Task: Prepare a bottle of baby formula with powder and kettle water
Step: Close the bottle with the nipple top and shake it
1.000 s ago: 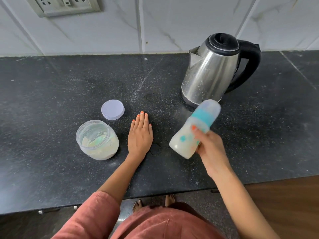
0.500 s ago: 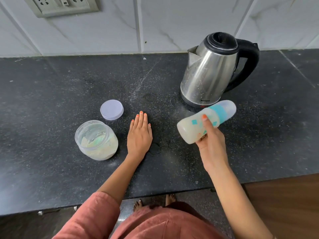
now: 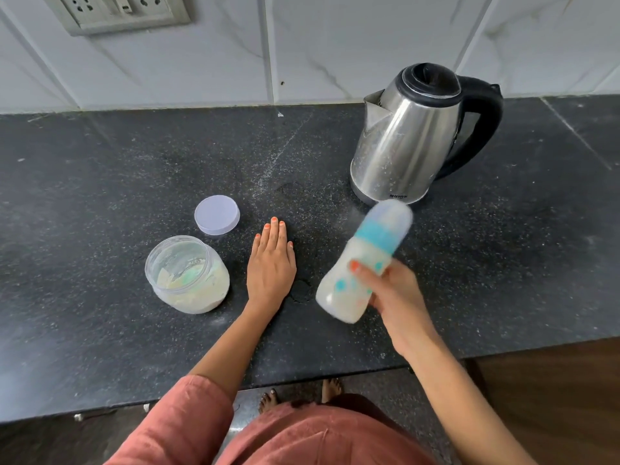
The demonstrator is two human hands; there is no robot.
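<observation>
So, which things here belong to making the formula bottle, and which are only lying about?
For the job: clear baby bottle with teal collar, gripped by the right hand; steel kettle with black handle; open clear plastic jar of pale powder; round lilac lid.
Lying about: pale wall socket plate; left hand, resting flat.

The black speckled stone counter (image 3: 84, 196) lies open left of the clear plastic powder jar (image 3: 188, 275) and behind the round lilac lid (image 3: 217, 214), with a wide lane between that lid and the black-handled stainless steel kettle (image 3: 406, 142) standing back right
</observation>
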